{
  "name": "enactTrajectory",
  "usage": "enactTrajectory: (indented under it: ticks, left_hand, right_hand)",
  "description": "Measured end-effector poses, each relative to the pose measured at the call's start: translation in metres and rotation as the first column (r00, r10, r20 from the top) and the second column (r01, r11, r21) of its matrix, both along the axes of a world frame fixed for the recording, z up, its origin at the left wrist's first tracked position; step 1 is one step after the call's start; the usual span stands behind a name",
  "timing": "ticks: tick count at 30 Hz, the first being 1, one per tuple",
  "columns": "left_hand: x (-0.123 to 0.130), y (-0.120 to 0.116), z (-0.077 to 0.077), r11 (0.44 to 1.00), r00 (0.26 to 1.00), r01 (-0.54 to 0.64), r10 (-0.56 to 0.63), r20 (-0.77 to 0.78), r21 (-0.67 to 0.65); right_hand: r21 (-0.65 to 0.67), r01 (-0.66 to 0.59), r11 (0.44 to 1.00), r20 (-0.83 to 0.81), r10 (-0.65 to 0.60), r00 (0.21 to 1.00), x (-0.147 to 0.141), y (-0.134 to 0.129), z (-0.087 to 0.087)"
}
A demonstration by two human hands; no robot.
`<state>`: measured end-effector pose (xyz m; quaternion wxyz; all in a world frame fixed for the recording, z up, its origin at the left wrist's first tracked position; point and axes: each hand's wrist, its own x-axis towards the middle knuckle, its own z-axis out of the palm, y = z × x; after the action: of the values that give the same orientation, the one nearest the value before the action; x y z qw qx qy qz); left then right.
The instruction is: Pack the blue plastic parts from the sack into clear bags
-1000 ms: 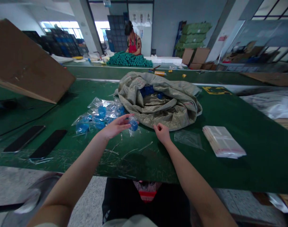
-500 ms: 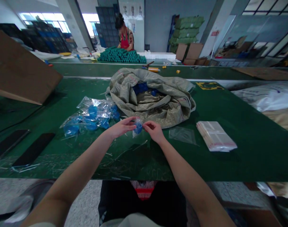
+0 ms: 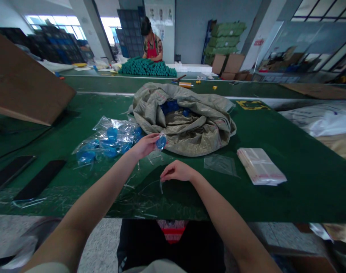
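My left hand (image 3: pixel 147 145) grips a round blue piece in a clear plastic bag (image 3: pixel 161 142), held up in front of the woven sack (image 3: pixel 201 140). Lower and to the right, my right hand (image 3: pixel 177 171) pinches a thin clear strip (image 3: pixel 161 186) that hangs from its fingertips over the green table (image 3: pixel 187 204). To the left of my left hand lies a heap of bagged blue pieces (image 3: pixel 110 142). More blue pieces (image 3: pixel 173 107) show inside the sack's mouth. A single flat clear bag (image 3: pixel 220 164) and a stack of clear bags (image 3: pixel 260 167) lie right of my right hand.
Two dark phone-like slabs (image 3: pixel 39 180) lie at the left, below a tilted cardboard box (image 3: pixel 27 83). Clear strips (image 3: pixel 146 215) are scattered near the front edge. Across the tables a person in a red apron (image 3: pixel 152 49) stands behind a pile of green rolls (image 3: pixel 146 67).
My hands have moved apart. The left rose slightly with the bagged blue piece, while the right let go of it and came down and toward me with a clear strip.
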<state>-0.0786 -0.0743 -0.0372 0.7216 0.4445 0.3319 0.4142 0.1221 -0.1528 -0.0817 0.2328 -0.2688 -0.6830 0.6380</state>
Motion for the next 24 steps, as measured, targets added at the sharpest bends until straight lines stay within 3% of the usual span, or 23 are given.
enactTrajectory:
  ticks: [4,9,13,16,24]
  left_hand:
    - [0.006,0.004,0.005,1.0,1.0,-0.008,0.008,-0.005,-0.012]
    - [0.013,0.01,0.005,1.0,1.0,0.001,0.0,0.008,-0.014]
    - [0.018,0.019,0.004,1.0,1.0,0.02,-0.02,0.02,0.001]
    - [0.02,0.025,0.003,0.999,0.999,0.044,-0.044,0.011,0.022]
    - [0.018,0.032,-0.005,0.997,0.996,0.081,-0.08,-0.041,0.015]
  right_hand:
    - [0.139,0.057,0.989,0.1,-0.071,0.992,-0.003,0.001,-0.006]
    - [0.102,0.039,0.994,0.153,-0.055,0.987,0.0,0.002,-0.006]
    - [0.233,0.139,0.962,0.149,-0.177,0.973,0.002,0.003,-0.005]
    - [0.259,0.176,0.95,0.142,-0.218,0.966,0.005,0.005,-0.004]
    - [0.455,0.427,0.781,0.082,-0.514,0.854,0.011,0.011,-0.003]
